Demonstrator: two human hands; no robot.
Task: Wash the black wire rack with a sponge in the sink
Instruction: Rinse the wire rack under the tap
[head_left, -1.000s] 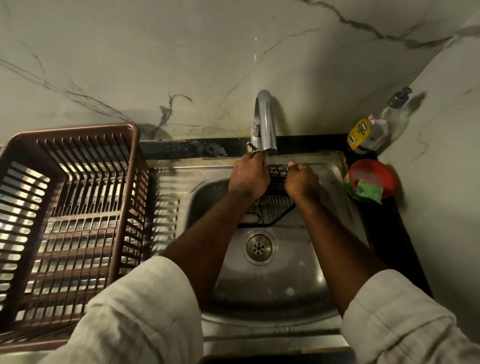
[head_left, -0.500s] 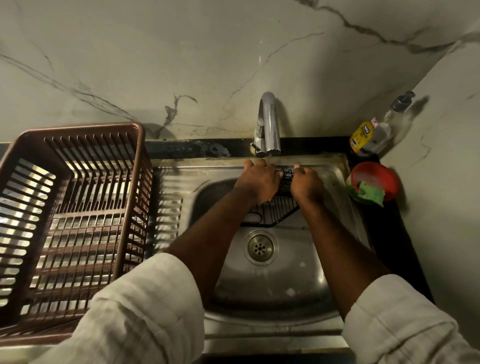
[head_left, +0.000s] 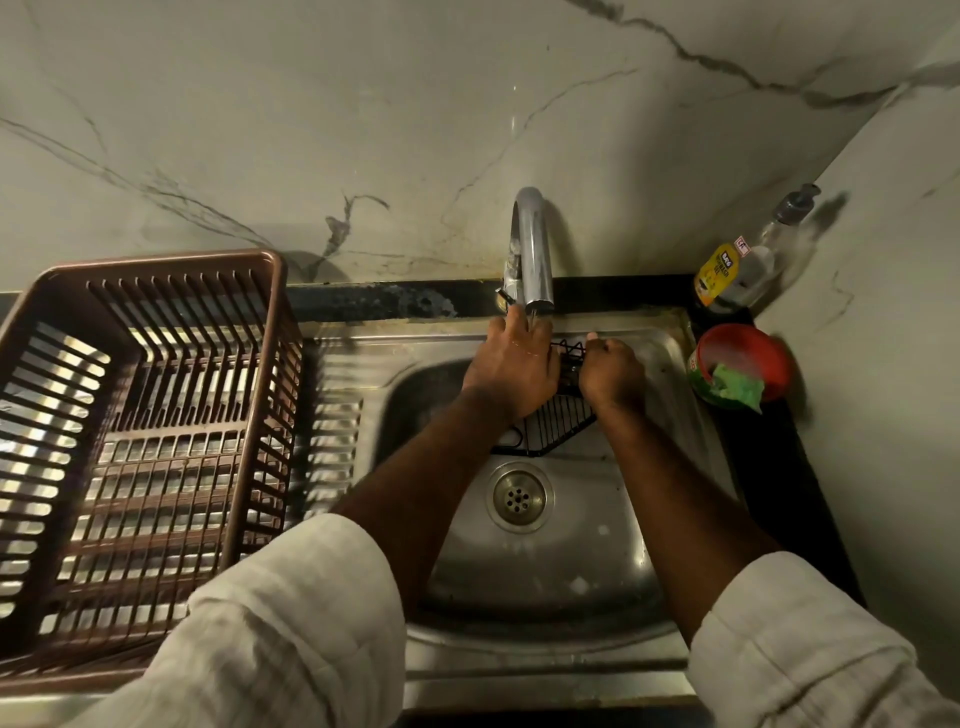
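The black wire rack (head_left: 553, 428) stands in the sink (head_left: 545, 582), against the far edge of the basin, directly below the faucet (head_left: 532, 244). Its lower edge sits just beyond the drain (head_left: 519, 498).

My left hand (head_left: 511, 371) lies over the left part of the rack, fingers pressed together and nearly straight, tips at the spout. I cannot tell whether the thumb hooks the wire.

My right hand (head_left: 613, 376) grips the right upper edge of the rack, fingers curled over the wire.

The green sponge (head_left: 737, 387) rests in a red bowl (head_left: 748, 353) at the far right corner of the counter, beside a soap bottle (head_left: 743, 270). A brown dish basket (head_left: 140, 415) occupies the left edge.
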